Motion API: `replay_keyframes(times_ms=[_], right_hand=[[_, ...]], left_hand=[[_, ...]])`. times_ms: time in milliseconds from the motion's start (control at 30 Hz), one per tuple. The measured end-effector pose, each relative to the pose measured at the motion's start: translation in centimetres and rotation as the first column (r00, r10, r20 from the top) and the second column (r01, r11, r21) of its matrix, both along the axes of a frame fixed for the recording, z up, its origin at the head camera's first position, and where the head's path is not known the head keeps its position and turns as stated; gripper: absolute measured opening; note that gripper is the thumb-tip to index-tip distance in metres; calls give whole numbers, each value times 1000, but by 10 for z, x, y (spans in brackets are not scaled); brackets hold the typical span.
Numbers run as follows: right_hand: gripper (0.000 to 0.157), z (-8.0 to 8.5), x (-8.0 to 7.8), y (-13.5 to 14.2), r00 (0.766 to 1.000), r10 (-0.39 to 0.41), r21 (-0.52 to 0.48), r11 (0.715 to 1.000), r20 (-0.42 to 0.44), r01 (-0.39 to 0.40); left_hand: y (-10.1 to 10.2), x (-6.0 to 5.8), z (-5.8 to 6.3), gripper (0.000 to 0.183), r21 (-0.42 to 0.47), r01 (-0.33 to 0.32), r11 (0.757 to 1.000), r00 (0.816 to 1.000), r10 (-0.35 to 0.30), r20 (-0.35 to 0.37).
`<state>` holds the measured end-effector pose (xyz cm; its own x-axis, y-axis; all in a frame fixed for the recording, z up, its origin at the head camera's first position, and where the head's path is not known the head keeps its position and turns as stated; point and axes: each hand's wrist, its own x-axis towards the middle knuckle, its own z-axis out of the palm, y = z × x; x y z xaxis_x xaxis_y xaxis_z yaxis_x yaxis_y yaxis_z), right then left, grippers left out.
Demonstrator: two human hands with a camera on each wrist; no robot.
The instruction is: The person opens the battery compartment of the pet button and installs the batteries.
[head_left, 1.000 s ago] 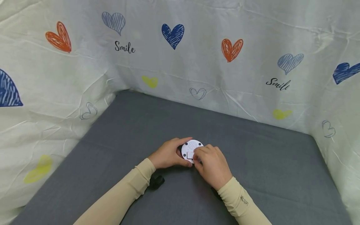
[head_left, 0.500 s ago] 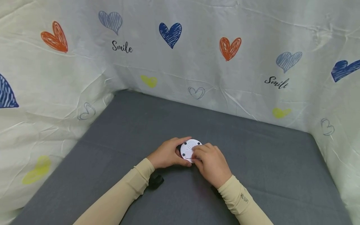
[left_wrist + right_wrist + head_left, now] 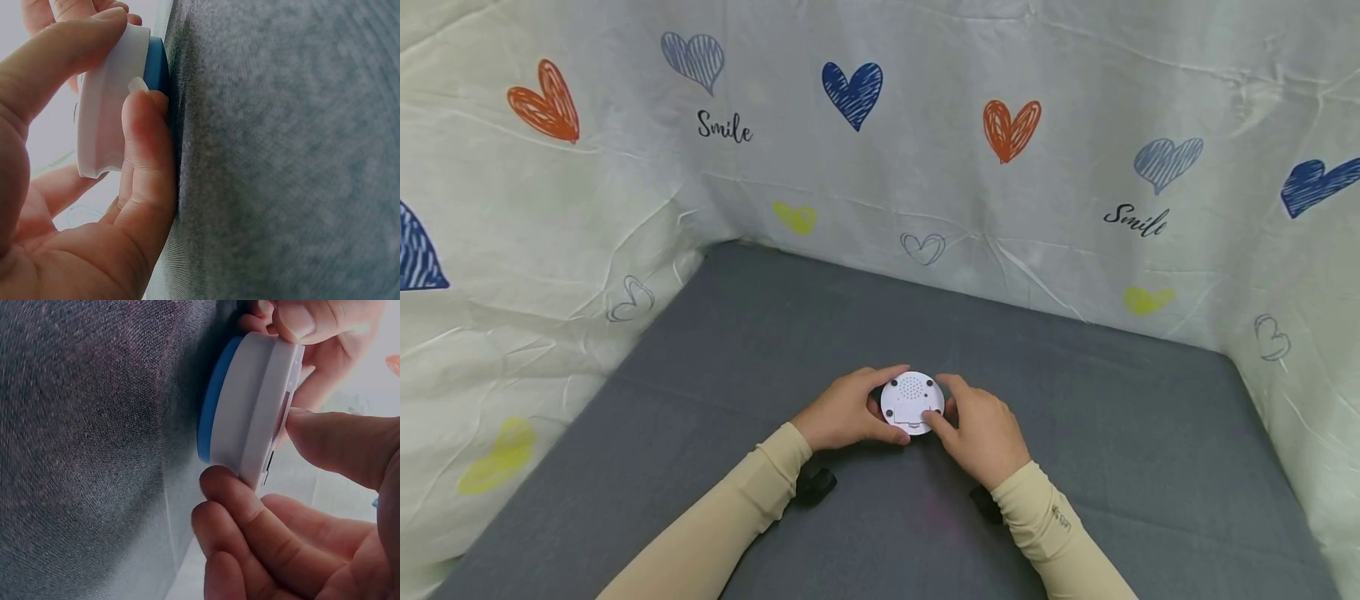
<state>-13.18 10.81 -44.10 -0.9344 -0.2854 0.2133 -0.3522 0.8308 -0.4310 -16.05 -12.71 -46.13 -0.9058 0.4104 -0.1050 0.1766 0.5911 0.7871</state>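
Observation:
A round white device (image 3: 912,390) with a blue underside (image 3: 214,403) is face down in both hands, close over the grey cloth. Its upturned back carries a patch of small holes, several dark round feet and a rectangular battery cover (image 3: 908,412). My left hand (image 3: 852,410) grips the rim from the left, thumb at the near edge and fingers round the far side. On the right, my right hand (image 3: 987,435) has its thumb on the right part of the battery cover and its fingers at the rim. In the right wrist view the cover's edge stands slightly proud of the white casing (image 3: 256,406).
Grey cloth (image 3: 820,321) covers the table. White sheeting (image 3: 925,183) printed with hearts surrounds it at the back and sides. A black strap piece (image 3: 816,486) shows by the left wrist, and another dark piece (image 3: 986,504) by the right wrist.
My right hand's fingers have gone from pinching at the cover to the device's right rim, with the thumb on the cover. The cover now lies over the opening. The left hand keeps its grip.

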Motion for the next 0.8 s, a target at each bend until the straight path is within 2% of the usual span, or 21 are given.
replay_keyframes(times_ms=[533, 800], right_hand=[[57, -3, -2, -3, 994, 7, -60, 998, 109, -1], [57, -3, -2, -3, 993, 9, -54, 999, 117, -3]], left_hand=[[1, 0, 1, 102, -24, -6, 1000, 1000, 6, -14], [2, 0, 1, 102, -23, -7, 1000, 999, 6, -34]])
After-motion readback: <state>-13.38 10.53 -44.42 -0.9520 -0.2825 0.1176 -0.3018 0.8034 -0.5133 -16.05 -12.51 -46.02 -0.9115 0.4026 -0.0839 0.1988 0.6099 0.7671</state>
